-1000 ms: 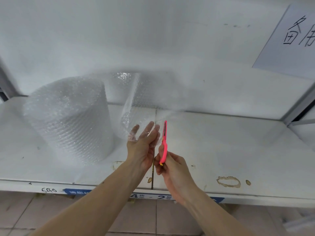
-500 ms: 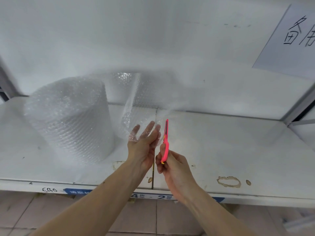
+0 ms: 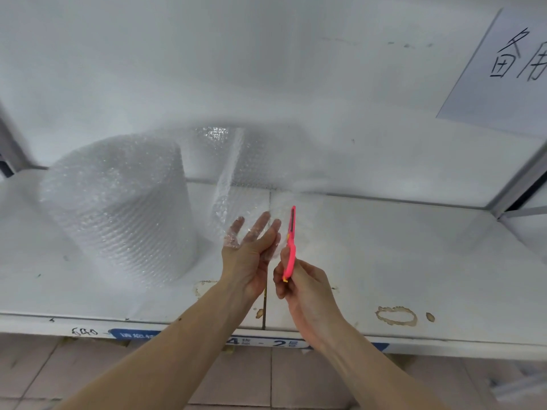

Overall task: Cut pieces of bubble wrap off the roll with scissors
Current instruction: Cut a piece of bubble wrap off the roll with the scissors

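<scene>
White shelf (image 3: 384,255): roll (image 3: 118,208) at 9 o'clock. My left hand (image 3: 251,250), fingers straight, tensions sheet (image 3: 236,184); right hand (image 3: 305,288) grips pink cutter (image 3: 291,241) upright for slicing.

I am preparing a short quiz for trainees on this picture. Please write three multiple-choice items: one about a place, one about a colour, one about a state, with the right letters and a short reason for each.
1. Where does the bubble wrap roll stand on the shelf?
A. left of both hands
B. right of both hands
C. on the floor

2. What colour is the cutting tool?
A. blue
B. pink
C. black

3. How is the left hand?
A. curled into an empty fist
B. hanging beside the body
C. fingers straight against the loose sheet

Key: 1 A, the roll stands upright at the left of the shelf. 2 B, the tool gripped by the right hand is bright pink. 3 C, the straight fingers lie on the wrap.
</scene>
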`<state>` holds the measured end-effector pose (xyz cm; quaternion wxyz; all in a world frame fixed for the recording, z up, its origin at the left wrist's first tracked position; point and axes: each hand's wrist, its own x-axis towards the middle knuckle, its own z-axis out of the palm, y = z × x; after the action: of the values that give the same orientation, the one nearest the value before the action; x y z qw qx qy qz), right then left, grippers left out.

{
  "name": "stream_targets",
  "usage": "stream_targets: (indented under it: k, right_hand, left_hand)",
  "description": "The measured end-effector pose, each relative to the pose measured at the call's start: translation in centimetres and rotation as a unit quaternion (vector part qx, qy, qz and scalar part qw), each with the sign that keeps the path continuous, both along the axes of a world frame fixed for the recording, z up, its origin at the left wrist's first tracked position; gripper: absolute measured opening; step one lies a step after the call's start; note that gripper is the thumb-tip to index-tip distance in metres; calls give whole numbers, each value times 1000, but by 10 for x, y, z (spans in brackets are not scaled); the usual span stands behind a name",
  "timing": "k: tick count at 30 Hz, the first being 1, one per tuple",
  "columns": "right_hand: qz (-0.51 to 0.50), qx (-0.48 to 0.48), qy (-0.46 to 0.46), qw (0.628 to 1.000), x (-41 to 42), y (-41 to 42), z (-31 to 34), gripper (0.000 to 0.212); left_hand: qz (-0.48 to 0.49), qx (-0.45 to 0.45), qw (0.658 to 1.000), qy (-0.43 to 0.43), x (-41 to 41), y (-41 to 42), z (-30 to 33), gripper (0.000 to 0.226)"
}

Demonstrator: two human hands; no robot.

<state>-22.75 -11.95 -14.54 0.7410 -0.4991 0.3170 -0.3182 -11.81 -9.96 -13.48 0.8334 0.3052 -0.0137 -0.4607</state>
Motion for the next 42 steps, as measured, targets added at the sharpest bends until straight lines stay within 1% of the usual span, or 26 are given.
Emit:
stream_targets:
  k: [13,18,24,32,42]
  right_hand:
    - [-15,19,-25,999,1,-4,3,35]
    - [-17,19,-18,999,2,-2,5,38]
    - [-35,28,-34,998,3,-6,6,40]
    - [-35,26,-24,999,4,-7,7,39]
    - [-51,30,-39,998,5,-14,6,37]
  left_hand:
    - [-18,-7,1000,-13,-1,-2,-5,77]
    - [-21,-5,1000,-10,-2,-1,-5,76]
    - [-26,-11,1000,-2,-3,-1,-5,76]
    - [-31,-13,999,-5,-2,-1,-4,75]
    - [-43,-8,999,-18,-4,0,-6,74]
